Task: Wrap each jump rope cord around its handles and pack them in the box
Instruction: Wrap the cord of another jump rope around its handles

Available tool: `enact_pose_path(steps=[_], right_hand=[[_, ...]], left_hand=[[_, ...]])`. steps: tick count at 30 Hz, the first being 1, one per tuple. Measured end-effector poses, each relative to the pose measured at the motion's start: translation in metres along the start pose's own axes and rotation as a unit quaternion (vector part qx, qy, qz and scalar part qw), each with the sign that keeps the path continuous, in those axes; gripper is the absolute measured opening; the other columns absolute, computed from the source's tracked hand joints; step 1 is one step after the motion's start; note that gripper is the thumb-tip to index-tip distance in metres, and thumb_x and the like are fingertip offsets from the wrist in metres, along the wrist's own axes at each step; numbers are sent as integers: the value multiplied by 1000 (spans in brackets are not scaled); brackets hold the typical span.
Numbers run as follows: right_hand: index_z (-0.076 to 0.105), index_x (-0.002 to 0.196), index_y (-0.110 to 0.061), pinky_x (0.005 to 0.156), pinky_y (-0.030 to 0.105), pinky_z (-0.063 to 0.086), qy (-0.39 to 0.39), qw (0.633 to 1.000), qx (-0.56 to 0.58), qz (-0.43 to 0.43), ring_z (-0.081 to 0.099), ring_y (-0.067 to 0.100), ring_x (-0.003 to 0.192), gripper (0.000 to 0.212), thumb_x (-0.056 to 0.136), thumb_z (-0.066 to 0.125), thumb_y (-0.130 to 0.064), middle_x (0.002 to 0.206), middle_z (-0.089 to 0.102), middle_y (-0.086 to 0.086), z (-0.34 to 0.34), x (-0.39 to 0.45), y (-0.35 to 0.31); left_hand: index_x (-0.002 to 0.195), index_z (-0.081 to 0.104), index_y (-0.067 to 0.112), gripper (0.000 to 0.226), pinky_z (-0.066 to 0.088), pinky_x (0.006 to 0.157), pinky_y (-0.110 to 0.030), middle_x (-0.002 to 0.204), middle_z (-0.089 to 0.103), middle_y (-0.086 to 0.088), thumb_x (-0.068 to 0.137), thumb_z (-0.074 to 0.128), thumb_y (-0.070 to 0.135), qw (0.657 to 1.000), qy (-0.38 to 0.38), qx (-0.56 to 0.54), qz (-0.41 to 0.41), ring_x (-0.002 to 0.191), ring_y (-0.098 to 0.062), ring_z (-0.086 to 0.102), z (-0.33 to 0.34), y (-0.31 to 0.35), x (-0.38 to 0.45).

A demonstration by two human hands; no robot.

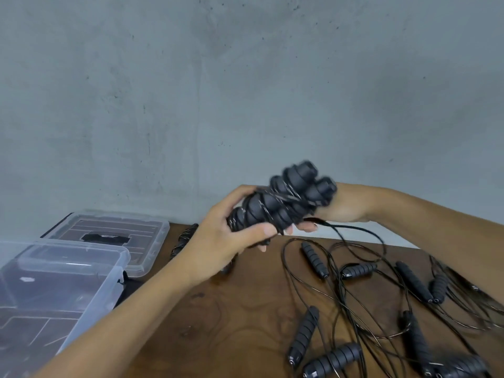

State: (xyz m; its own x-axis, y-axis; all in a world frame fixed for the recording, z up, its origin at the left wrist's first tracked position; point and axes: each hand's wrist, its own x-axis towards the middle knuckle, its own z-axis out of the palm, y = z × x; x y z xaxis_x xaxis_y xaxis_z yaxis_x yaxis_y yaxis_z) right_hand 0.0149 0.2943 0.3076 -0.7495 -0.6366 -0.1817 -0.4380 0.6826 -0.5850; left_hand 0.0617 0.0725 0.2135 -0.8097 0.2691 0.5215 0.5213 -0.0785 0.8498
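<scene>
My left hand [231,233] grips the lower end of a pair of black ribbed jump rope handles [283,200] held together above the table, with thin cord wound round them. My right hand [327,214] is behind the bundle's upper end, and its fingertips pinch the loose cord [354,227] that trails down to the table. The clear plastic box [81,282] stands open at the left, and its lid [152,233] lies flat behind it. A wrapped rope [182,238] lies on the table behind my left wrist.
Several unwrapped ropes with black handles [313,260] and tangled cords [368,309] cover the right half of the brown wooden table [231,309]. A grey concrete wall stands close behind the table.
</scene>
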Motion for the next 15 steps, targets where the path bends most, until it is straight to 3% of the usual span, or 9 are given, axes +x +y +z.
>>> enact_pose_path(steps=[2, 4, 5, 10, 15], right_hand=[[76, 91, -22, 79, 26, 47, -1, 1000, 6, 13, 46, 17, 62, 27, 106, 54, -24, 66, 55, 2, 8, -4, 5], [75, 108, -8, 73, 35, 45, 45, 998, 40, 27, 43, 21, 62, 30, 104, 57, -31, 72, 63, 3, 18, -4, 8], [73, 107, -3, 68, 36, 44, 85, 995, 51, 33, 42, 22, 61, 33, 103, 59, -32, 78, 69, 4, 22, -4, 10], [73, 103, -21, 54, 26, 45, 226, 972, 57, 34, 47, 12, 48, 15, 104, 58, -22, 85, 76, -9, 52, -13, -5], [68, 101, -18, 54, 25, 48, 295, 941, 150, 66, 52, 9, 47, 10, 102, 58, -16, 78, 77, -5, 85, -12, -20]], left_hand=[[116, 65, 25, 31, 60, 70, -31, 96, 76, 3, 90, 78, 18, 997, 56, -50, 1, 78, -18, 73, -3, -5, 3], [112, 69, 27, 25, 61, 73, -37, 99, 74, -6, 89, 78, 26, 988, 105, -108, -17, 77, -24, 72, -8, -14, 6], [109, 69, 29, 23, 61, 74, -38, 101, 72, -10, 88, 78, 30, 984, 123, -125, -32, 78, -26, 72, -9, -19, 7], [109, 63, 22, 32, 56, 68, -35, 91, 71, -7, 87, 78, 38, 970, 192, -130, -77, 75, -28, 72, -1, -37, 7], [112, 57, 17, 36, 58, 71, -38, 88, 69, -6, 88, 73, 39, 965, 225, -116, -67, 74, -23, 72, 11, -47, 6]])
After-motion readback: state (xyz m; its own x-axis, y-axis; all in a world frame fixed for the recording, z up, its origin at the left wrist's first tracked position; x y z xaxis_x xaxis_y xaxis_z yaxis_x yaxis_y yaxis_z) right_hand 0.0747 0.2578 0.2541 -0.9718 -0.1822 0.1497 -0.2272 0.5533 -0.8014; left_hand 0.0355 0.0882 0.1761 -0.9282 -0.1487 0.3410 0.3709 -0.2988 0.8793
